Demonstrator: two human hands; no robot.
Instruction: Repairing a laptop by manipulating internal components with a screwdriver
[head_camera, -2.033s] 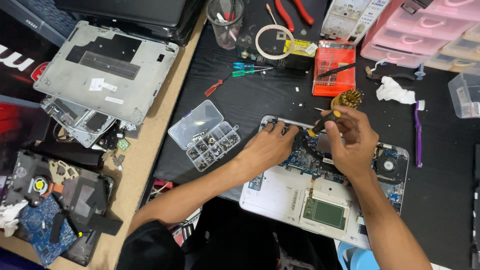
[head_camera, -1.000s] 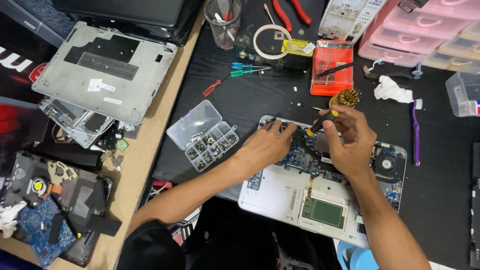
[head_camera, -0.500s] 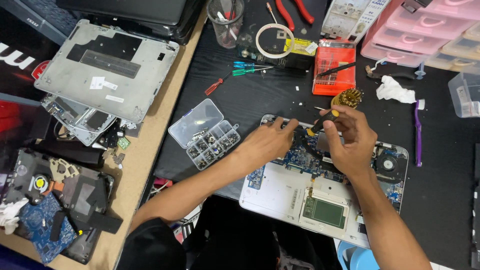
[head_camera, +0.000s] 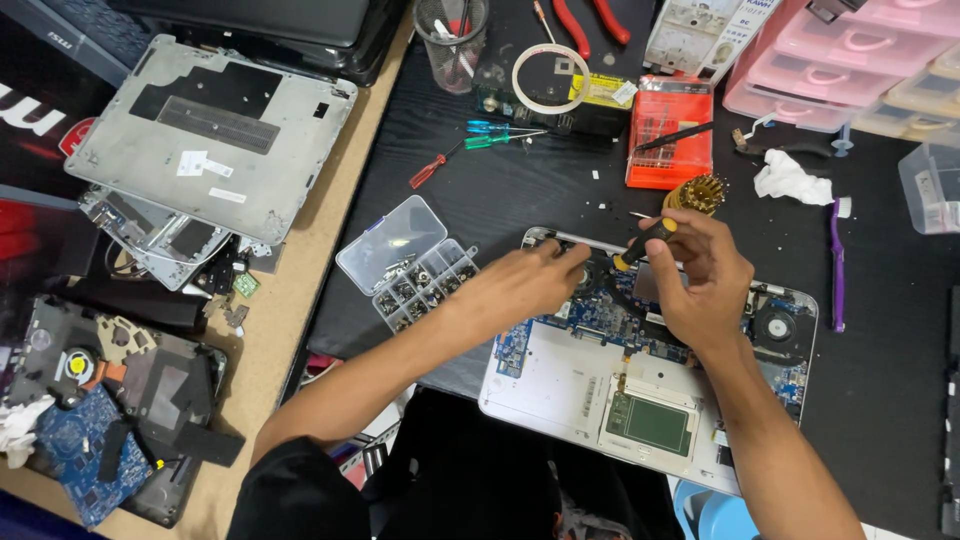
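The right hand (head_camera: 705, 275) pinches a screwdriver (head_camera: 640, 240) in its fingers, over the top edge of the open laptop (head_camera: 560, 385) on the black counter (head_camera: 500, 190). The screwdriver's long line runs from 2 o'clock down to 8 o'clock, tip low. The left hand (head_camera: 535, 283) rests on the laptop's top left corner, fingers pressed together, with a clear screw box (head_camera: 405, 262) at its 9 o'clock.

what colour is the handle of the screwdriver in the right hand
Black with a yellow band, held by the right hand; the screwdriver shows best in the head view.

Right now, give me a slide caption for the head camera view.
Left hand steadies an opened laptop while the right hand works a screwdriver on its circuit board.
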